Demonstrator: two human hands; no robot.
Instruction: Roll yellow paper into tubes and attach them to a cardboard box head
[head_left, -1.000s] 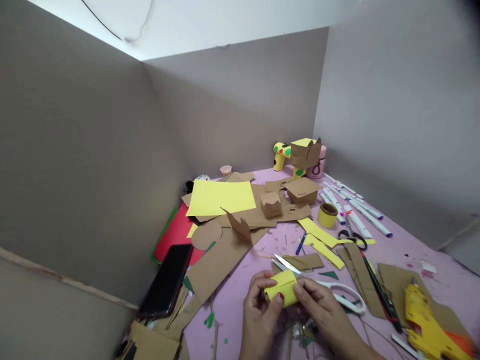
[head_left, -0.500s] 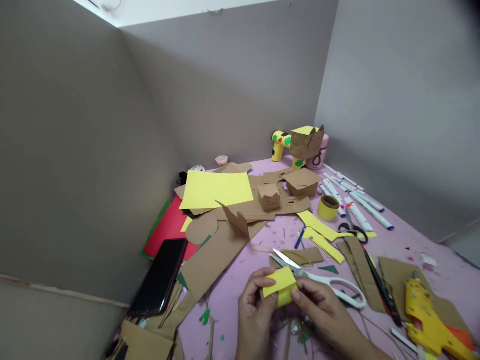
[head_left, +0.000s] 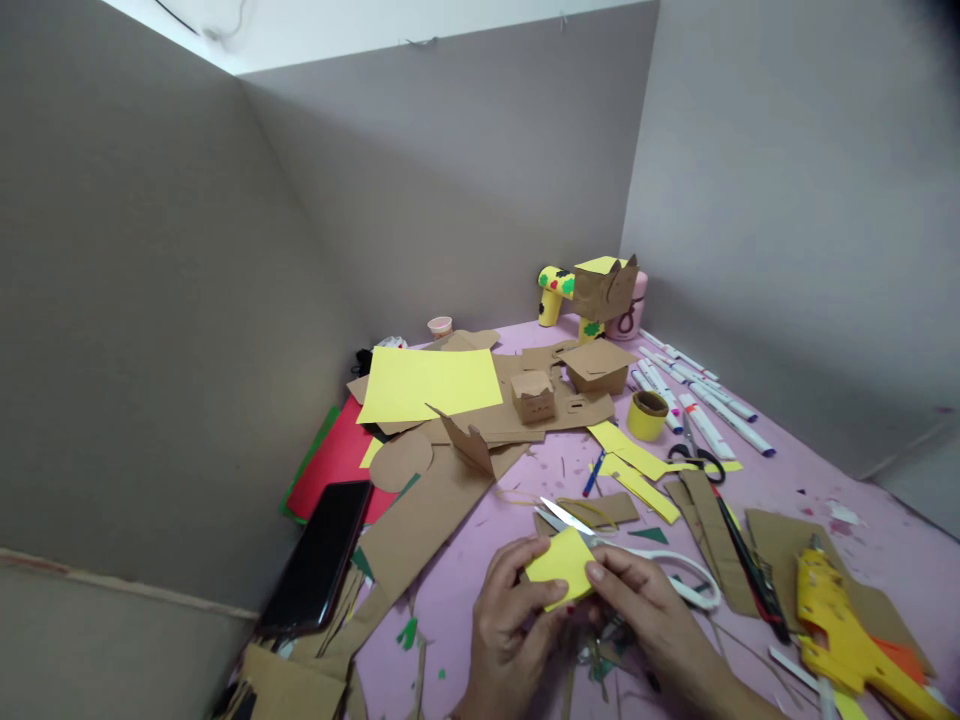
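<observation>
Between both hands is a small yellow paper-covered piece, held over the near part of the pink table. My left hand grips its left side, with the thumb across the front and the fingers behind. At its right edge, my right hand pinches it between thumb and fingers. Its underside is hidden, so I cannot tell whether it is a box. Just behind the hands lie white-handled scissors with their blades apart, partly over a brown cardboard strip.
A yellow glue gun lies at the right, near a red-black cutter. Several markers line the right side. A phone rests at left. Yellow paper, cardboard pieces and small cardboard boxes lie further back.
The yellow piece has been turned, so one broad yellow face now shows instead of a top flap and a front side. My left thumb has moved onto its front.
</observation>
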